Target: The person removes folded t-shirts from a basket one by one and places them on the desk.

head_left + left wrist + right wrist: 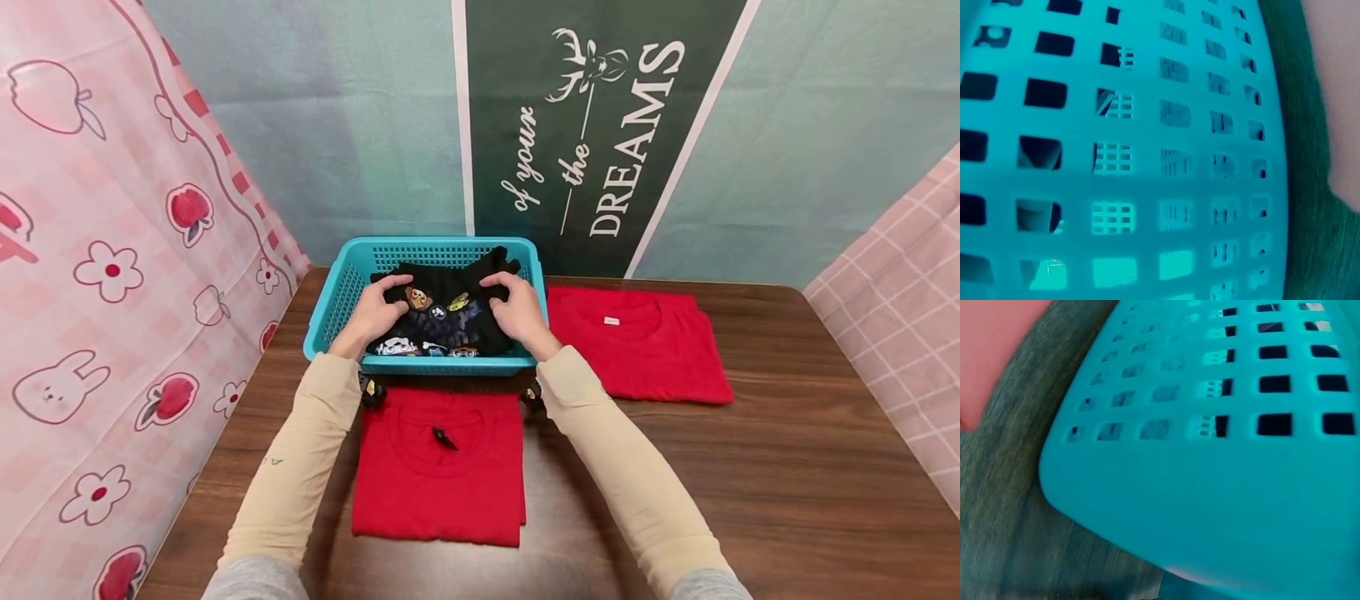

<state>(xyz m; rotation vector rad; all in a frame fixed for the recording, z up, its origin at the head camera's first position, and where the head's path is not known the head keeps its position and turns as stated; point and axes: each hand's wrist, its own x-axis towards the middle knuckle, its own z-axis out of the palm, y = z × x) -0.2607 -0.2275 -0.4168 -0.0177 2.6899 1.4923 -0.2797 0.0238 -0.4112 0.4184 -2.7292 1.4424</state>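
A black T-shirt (pixel 442 287) with a print of cartoon characters lies in a turquoise plastic basket (pixel 442 364). My left hand (pixel 377 312) reaches over the near rim and rests on the shirt's left part, thumb and forefinger spread apart. Opposite it, my right hand (pixel 519 310) touches the right part in the same way. A dark piece of the cloth sticks up near the basket's back right corner. Both wrist views show the basket's slotted wall (pixel 1147 187) up close, with dark cloth behind some of the holes; neither shows the fingers.
A folded red T-shirt (pixel 442 492) lies on the wooden table (pixel 787 467) in front of the basket, between my forearms. Another folded red T-shirt (pixel 637 350) lies right of the basket. Fabric hangings (pixel 360 125) stand behind the table and along both sides.
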